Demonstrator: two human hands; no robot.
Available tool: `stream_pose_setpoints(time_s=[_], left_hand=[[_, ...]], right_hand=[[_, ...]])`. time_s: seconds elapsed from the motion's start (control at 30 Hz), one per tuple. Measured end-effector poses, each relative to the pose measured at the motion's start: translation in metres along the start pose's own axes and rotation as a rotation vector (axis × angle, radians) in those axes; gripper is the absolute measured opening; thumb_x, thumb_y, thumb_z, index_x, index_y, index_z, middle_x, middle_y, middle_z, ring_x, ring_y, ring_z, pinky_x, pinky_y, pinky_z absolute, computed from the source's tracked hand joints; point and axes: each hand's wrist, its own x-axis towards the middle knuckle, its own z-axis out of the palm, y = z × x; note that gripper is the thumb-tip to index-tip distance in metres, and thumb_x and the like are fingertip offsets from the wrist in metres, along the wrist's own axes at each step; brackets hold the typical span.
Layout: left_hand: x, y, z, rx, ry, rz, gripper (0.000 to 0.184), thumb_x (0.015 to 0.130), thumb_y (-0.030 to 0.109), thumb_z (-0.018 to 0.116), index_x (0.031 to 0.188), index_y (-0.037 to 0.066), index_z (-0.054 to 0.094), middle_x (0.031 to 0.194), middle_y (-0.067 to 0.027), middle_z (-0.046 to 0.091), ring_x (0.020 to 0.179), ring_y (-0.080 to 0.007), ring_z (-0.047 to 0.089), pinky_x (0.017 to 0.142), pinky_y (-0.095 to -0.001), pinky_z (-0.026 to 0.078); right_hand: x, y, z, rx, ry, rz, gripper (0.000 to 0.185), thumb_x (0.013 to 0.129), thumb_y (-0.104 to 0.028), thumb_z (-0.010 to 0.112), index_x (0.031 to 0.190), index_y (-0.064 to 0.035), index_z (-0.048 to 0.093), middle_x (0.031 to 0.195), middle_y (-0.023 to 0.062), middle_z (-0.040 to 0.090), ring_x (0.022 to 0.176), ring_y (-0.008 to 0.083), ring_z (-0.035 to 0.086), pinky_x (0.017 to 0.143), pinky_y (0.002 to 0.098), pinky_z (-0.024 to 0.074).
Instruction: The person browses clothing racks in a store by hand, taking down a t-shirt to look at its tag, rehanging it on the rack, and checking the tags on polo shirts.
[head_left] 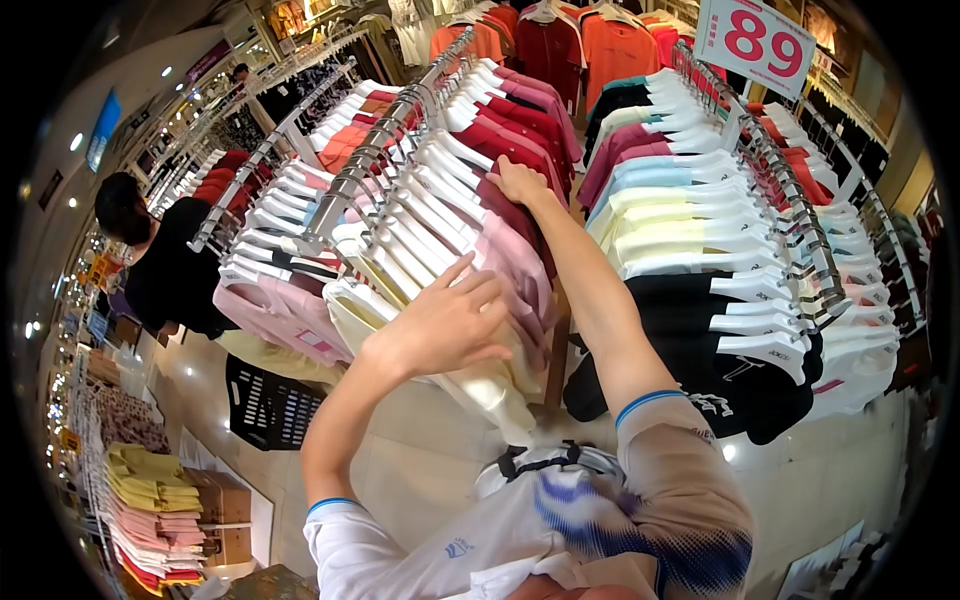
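Observation:
My left hand [440, 322] hovers over or rests lightly on the near end of a clothes rack, fingers spread, beside cream shirts [495, 395] and pink shirts [515, 270]. Farther along the same rack, my right hand [520, 183] has its fingers curled at the shoulder of a dark red shirt [515, 212]. Its fingertips are partly hidden against the cloth. The shirts hang on white hangers [415, 225] from a chrome rail [370, 150].
At right stands another rack of shirts [650, 220], with black shirts [680, 330] nearest and a price sign [755, 42] above. A person in black [180, 265] bends at left, near a black basket [265, 405]. Folded clothes [155, 510] are stacked at lower left.

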Motion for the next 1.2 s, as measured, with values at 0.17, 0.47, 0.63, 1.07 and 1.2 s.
stream_pose_setpoints(time_s=[0.17, 0.47, 0.63, 1.07, 1.2], left_hand=[[-0.012, 0.0, 0.012, -0.031, 0.026, -0.016, 0.046, 0.088, 0.046, 0.06, 0.096, 0.0, 0.057, 0.107, -0.0152, 0.056, 0.117, -0.0333, 0.051, 0.113, -0.0517, 0.028], [-0.025, 0.001, 0.034, -0.082, 0.034, -0.052, 0.06, 0.088, 0.053, 0.056, 0.099, -0.005, 0.055, 0.123, -0.019, 0.053, 0.121, -0.036, 0.048, 0.113, -0.0513, 0.027], [-0.022, 0.008, 0.042, -0.114, 0.042, -0.048, 0.059, 0.086, 0.05, 0.06, 0.1, -0.007, 0.054, 0.128, -0.0192, 0.052, 0.125, -0.0365, 0.045, 0.114, -0.052, 0.025], [-0.019, 0.029, 0.038, -0.188, 0.179, 0.013, 0.057, 0.075, 0.038, 0.072, 0.102, -0.01, 0.054, 0.117, -0.0197, 0.055, 0.116, -0.0373, 0.051, 0.108, -0.056, 0.032], [-0.012, 0.07, 0.037, -0.408, 0.243, 0.18, 0.055, 0.075, 0.036, 0.073, 0.099, -0.009, 0.053, 0.113, -0.0191, 0.056, 0.108, -0.0379, 0.054, 0.096, -0.0528, 0.042]], right_hand=[[0.004, 0.0, -0.003, 0.004, -0.082, 0.053, 0.06, 0.095, -0.055, 0.044, 0.133, -0.009, 0.044, 0.132, 0.0231, 0.055, 0.123, 0.0399, 0.053, 0.102, 0.0564, 0.0373], [-0.014, -0.009, -0.005, 0.144, 0.14, 0.13, 0.07, 0.093, -0.058, 0.042, 0.135, -0.0025, 0.043, 0.139, 0.0255, 0.047, 0.128, 0.0412, 0.047, 0.103, 0.0576, 0.0363], [-0.05, -0.061, -0.014, 0.455, 0.546, 0.06, 0.057, 0.087, -0.047, 0.062, 0.12, -0.001, 0.051, 0.12, 0.0264, 0.053, 0.111, 0.0439, 0.053, 0.09, 0.0564, 0.044], [-0.45, 0.01, 0.028, 0.63, 0.042, 0.244, 0.008, 0.086, -0.01, 0.063, 0.091, -0.0027, 0.062, 0.085, 0.0112, 0.062, 0.077, 0.0274, 0.06, 0.071, 0.0343, 0.048], [-0.529, 0.054, 0.073, 0.519, 0.157, 0.422, 0.009, 0.087, -0.011, 0.064, 0.089, -0.0025, 0.063, 0.08, 0.0108, 0.065, 0.068, 0.0244, 0.062, 0.066, 0.0325, 0.0494]])
